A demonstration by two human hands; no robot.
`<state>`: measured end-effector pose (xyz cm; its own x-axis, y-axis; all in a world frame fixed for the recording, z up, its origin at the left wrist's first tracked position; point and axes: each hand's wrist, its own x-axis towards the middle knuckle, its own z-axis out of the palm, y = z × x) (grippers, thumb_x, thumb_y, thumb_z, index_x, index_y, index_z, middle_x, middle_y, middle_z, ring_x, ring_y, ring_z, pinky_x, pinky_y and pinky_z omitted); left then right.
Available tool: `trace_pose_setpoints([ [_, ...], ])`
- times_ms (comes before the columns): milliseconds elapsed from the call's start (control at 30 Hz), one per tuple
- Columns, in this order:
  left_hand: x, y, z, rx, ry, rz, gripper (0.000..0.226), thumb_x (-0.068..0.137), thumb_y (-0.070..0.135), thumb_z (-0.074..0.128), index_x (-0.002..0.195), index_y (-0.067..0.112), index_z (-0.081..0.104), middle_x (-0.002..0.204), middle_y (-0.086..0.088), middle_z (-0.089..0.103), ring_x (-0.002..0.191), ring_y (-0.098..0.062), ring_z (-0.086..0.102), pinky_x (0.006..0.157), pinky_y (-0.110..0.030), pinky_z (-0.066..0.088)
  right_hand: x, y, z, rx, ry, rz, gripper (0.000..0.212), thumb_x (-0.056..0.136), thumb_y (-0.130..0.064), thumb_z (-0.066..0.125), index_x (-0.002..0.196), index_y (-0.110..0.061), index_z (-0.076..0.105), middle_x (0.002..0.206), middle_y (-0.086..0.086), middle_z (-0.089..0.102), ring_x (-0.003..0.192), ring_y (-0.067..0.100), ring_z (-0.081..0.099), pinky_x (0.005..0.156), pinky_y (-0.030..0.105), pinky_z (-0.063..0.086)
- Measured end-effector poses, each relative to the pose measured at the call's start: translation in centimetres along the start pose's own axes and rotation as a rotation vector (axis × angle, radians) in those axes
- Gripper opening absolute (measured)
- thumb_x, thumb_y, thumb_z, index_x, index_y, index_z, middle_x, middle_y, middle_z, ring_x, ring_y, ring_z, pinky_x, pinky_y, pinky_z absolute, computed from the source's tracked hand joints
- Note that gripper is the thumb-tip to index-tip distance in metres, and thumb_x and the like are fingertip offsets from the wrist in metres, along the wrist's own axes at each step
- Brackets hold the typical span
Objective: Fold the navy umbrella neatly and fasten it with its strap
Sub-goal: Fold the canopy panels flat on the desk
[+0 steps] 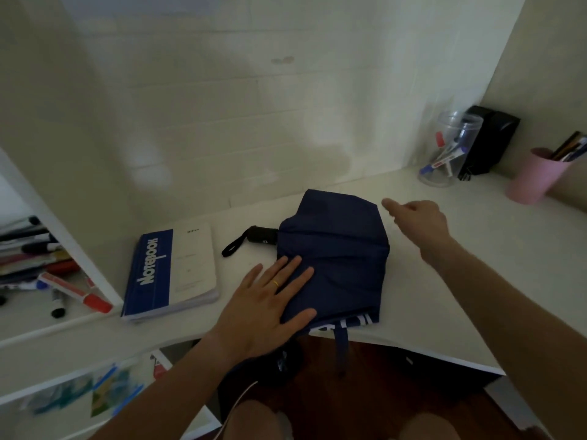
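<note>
Navy umbrella (333, 249): canopy loose, strap (342, 344) dangling unfastened. Left hand (266, 309) flat, pinning cloth; right hand (419, 220) empty, fingers loosely curled, beside umbrella. Smooth pleats 1 way before wrapping.

umbrella (333, 249) frame: hidden under fabric | strap (342, 347) end: blurred | pink cup (530, 179) pens: cut off

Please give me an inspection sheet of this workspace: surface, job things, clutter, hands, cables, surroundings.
Surface: white desk, dim light.
Job things: navy umbrella lies flat, unrolled; strap hangs loose over the desk edge; black handle points left.
Clutter: notebook, clear jar with markers, pink cup, black box.
Hands: left hand flat on the umbrella; right hand open above the desk, holding nothing.
Cables: nothing seen.
Surroundings: white wall; shelf with markers at left.
</note>
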<state>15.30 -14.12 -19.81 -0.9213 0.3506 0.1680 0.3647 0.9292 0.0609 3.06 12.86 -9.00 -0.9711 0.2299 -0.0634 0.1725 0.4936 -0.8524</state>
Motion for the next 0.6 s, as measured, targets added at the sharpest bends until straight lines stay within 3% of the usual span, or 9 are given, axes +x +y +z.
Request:
trace_pose_setpoints([
  [67, 0.0, 0.1, 0.0, -0.005, 0.0, 0.0, 0.072, 0.097, 0.076, 0.009, 0.16, 0.044, -0.004, 0.171, 0.011, -0.008, 0.156, -0.008, -0.011, 0.127, -0.046, 0.006, 2.3, -0.8, 0.8, 0.158, -0.222, 0.249, 0.046, 0.083, -0.043, 0.074, 0.111, -0.007, 0.07, 0.112, 0.008, 0.073, 0.087, 0.023, 0.065, 0.077, 0.035, 0.053],
  [100, -0.1, 0.1, 0.0, -0.004, 0.0, -0.004, 0.072, 0.097, 0.077, 0.009, 0.159, 0.044, -0.004, 0.171, 0.011, -0.008, 0.156, -0.008, -0.011, 0.127, -0.046, 0.006, 2.9, -1.1, 1.2, 0.204, -0.287, 0.317, 0.043, 0.081, -0.038, 0.076, 0.113, -0.011, 0.069, 0.114, 0.005, 0.071, 0.091, 0.022, 0.065, 0.085, 0.037, 0.055],
  [167, -0.1, 0.1, 0.0, 0.003, 0.006, -0.006, 0.071, 0.097, 0.076, 0.009, 0.159, 0.045, -0.004, 0.171, 0.01, -0.007, 0.156, -0.009, -0.01, 0.127, -0.047, 0.007, 3.7, -1.7, 1.7, 0.249, -0.318, 0.365, 0.038, 0.081, -0.03, 0.079, 0.112, -0.012, 0.067, 0.112, 0.002, 0.068, 0.093, 0.02, 0.063, 0.089, 0.035, 0.053],
  [267, -0.1, 0.1, -0.1, 0.002, 0.002, 0.01, 0.066, 0.099, 0.075, 0.011, 0.157, 0.05, -0.006, 0.171, 0.01, -0.008, 0.157, -0.01, -0.01, 0.127, -0.047, 0.004, 3.7, -3.0, 1.4, 0.385, -0.26, 0.271, 0.032, 0.083, -0.021, 0.079, 0.107, -0.01, 0.061, 0.099, 0.001, 0.063, 0.081, 0.013, 0.058, 0.073, 0.027, 0.048],
  [400, -0.1, 0.0, 0.0, 0.018, 0.02, 0.03, 0.06, 0.1, 0.072, 0.012, 0.157, 0.052, 0.009, 0.171, 0.007, -0.007, 0.157, -0.013, -0.008, 0.127, -0.048, 0.006, 1.7, -3.3, -0.1, 0.426, -0.211, 0.067, 0.044, 0.075, -0.027, 0.086, 0.113, -0.01, 0.071, 0.108, 0.0, 0.069, 0.084, 0.015, 0.056, 0.071, 0.03, 0.041],
  [600, -0.3, 0.2, -0.1, 0.037, 0.125, 0.082, 0.056, 0.104, 0.065, 0.02, 0.157, 0.046, 0.026, 0.172, -0.001, 0.007, 0.158, -0.021, 0.006, 0.128, -0.046, 0.01, -5.1, -1.4, -1.2, 0.414, -0.218, -0.124, 0.018, 0.084, -0.017, 0.079, 0.087, -0.001, 0.071, 0.066, -0.001, 0.062, 0.053, 0.009, 0.05, 0.048, 0.02, 0.039],
])
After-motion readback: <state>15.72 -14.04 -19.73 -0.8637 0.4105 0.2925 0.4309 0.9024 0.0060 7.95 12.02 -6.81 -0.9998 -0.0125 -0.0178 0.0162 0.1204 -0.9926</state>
